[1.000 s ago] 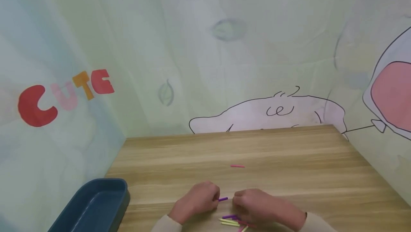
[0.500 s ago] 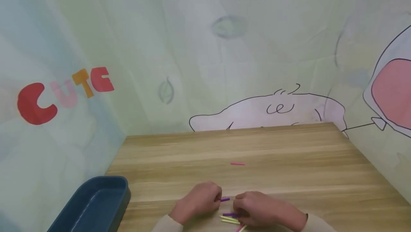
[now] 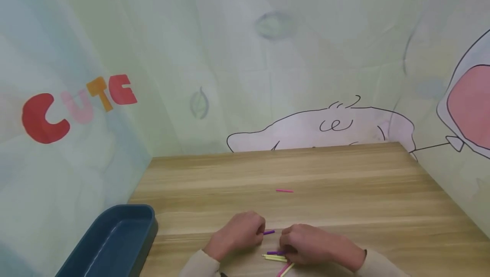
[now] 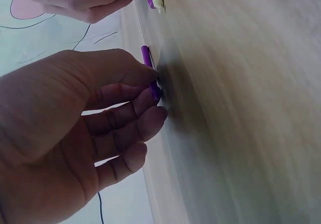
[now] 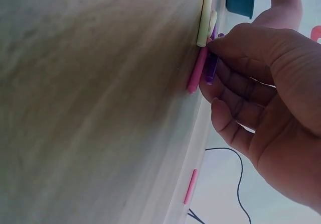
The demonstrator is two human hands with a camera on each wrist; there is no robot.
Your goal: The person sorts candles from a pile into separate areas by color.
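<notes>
Over the near part of the table, my left hand (image 3: 241, 232) pinches a short purple stick (image 4: 146, 57) between thumb and forefinger, low against the wood. Its other fingers curve loosely. To its right, my right hand (image 3: 315, 245) reaches into a small pile, its thumb and fingers pinching a second purple stick (image 5: 211, 70). Pale yellow sticks (image 3: 274, 258) and a pink stick (image 5: 197, 73) lie under and beside those fingertips. My right hand hides part of the pile in the head view.
A lone pink stick (image 3: 285, 191) lies farther back on the wooden table (image 3: 214, 196). At the left stands a deep blue tray (image 3: 150, 230) with raised walls. A printed curtain (image 3: 172, 77) hangs behind and beside the table.
My head view has tipped slightly downward. The right hand has shifted a little over the pile, covering a pink stick seen earlier. The left hand keeps its purple stick almost in place.
</notes>
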